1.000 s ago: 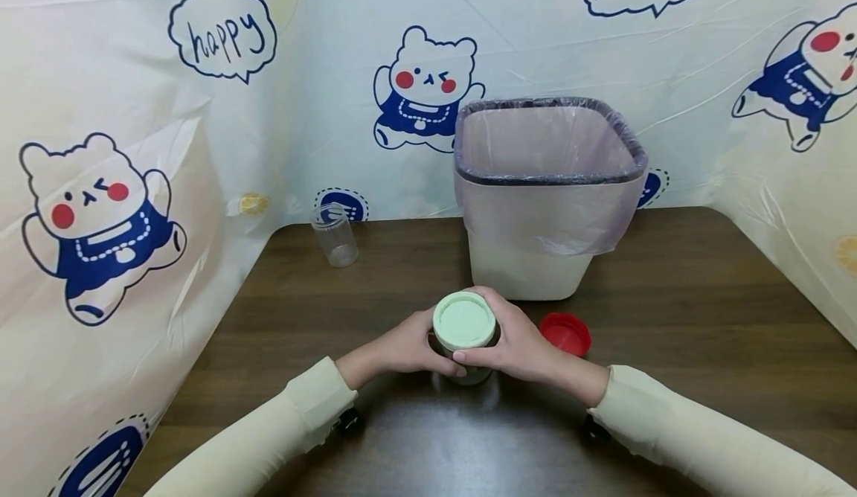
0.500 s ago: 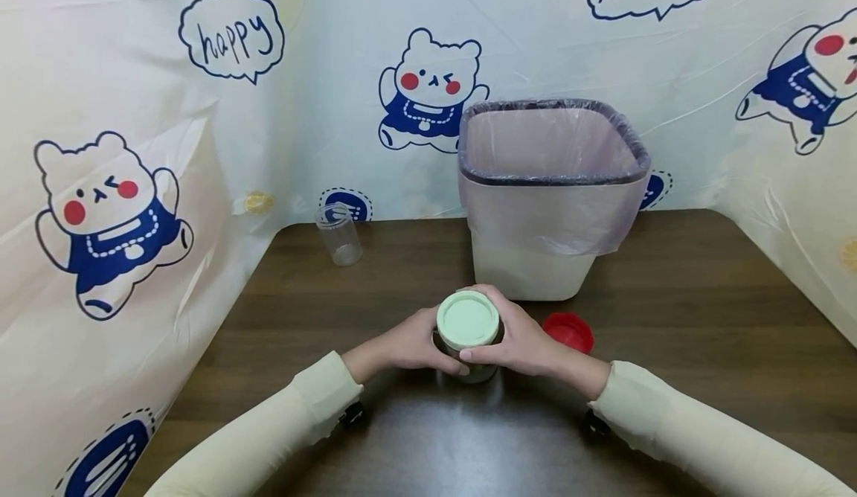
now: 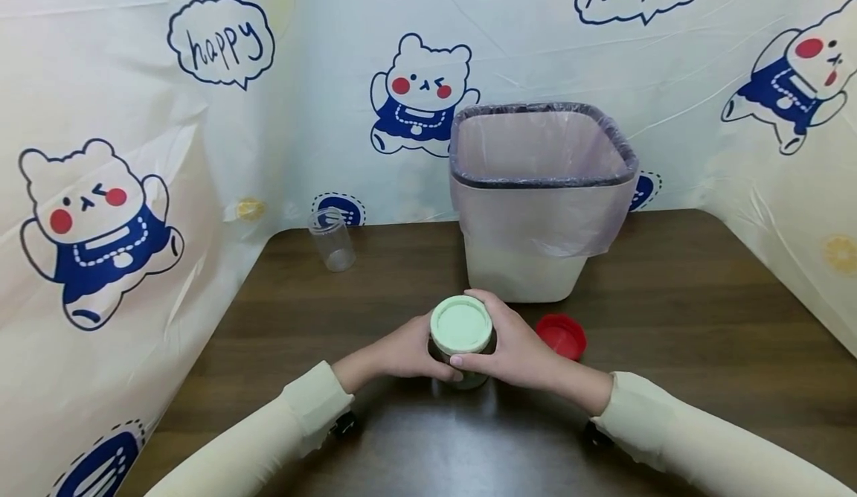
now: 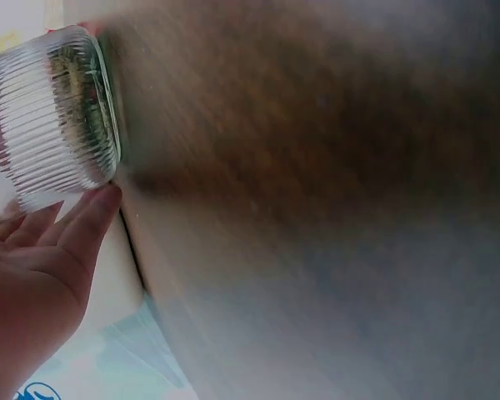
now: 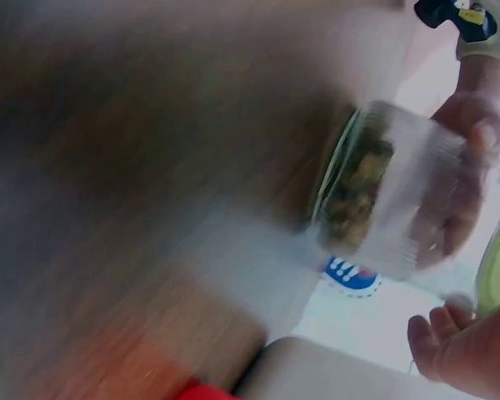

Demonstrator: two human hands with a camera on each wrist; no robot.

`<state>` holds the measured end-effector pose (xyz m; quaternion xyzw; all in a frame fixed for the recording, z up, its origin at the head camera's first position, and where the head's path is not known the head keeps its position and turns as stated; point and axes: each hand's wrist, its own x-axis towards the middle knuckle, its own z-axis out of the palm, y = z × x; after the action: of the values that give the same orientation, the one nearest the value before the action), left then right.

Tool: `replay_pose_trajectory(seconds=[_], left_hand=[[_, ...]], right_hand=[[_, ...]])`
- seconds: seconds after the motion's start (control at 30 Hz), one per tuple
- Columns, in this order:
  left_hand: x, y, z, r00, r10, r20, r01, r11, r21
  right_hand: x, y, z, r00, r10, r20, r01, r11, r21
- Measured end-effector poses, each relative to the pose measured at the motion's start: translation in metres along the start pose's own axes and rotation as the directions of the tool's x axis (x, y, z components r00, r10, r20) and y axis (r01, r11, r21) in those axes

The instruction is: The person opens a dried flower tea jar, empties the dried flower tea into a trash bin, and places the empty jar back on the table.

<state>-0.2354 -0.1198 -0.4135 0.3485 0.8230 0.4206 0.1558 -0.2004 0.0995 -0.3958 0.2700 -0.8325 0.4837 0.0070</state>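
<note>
A clear ribbed jar (image 4: 50, 125) with a pale green lid (image 3: 461, 324) stands upright on the table between both hands. Dried, brownish-green bits (image 5: 358, 192) lie at its bottom. My left hand (image 3: 410, 348) grips the jar's body from the left, its thumb across the front. From the right, my right hand (image 3: 515, 344) curls round the jar's upper part, thumb just below the lid's rim and fingers behind. Its fingers are partly hidden by the lid in the head view. Beside the right wrist lies a red lid (image 3: 561, 337).
A bin (image 3: 529, 266) lined with a thin purplish bag stands behind the jar, slightly right. At the back left of the wooden table (image 3: 281, 318) is a clear container (image 3: 335, 245). A cartoon-printed sheet (image 3: 281, 125) hangs round the back and sides.
The head view shifts slightly. Both hands keep their hold on the jar, with no plain movement of jar or lid.
</note>
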Motion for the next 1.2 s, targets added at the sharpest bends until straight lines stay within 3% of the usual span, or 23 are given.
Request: replay_pose_trajectory(seconds=[0.37, 0.8, 1.0, 1.2], left_hand=[[0.0, 0.002, 0.003, 0.999, -0.007, -0.036, 0.003, 0.995, -0.097], [0.002, -0.001, 0.004, 0.999, -0.012, -0.03, 0.009, 0.992, -0.124], [0.002, -0.001, 0.005, 0.999, -0.033, -0.022, 0.031, 0.995, -0.097], [0.001, 0.002, 0.005, 0.999, -0.012, 0.05, 0.015, 0.997, -0.074]], right_hand=[[-0.005, -0.017, 0.014, 0.988, 0.081, -0.13, -0.079, 0.997, 0.021], [0.0, -0.009, 0.011, 0.986, 0.014, -0.166, -0.007, 0.999, 0.044], [0.0, -0.003, 0.009, 0.99, -0.017, -0.137, 0.027, 0.997, 0.073], [-0.004, 0.001, 0.003, 0.996, -0.062, -0.057, 0.066, 0.995, 0.074]])
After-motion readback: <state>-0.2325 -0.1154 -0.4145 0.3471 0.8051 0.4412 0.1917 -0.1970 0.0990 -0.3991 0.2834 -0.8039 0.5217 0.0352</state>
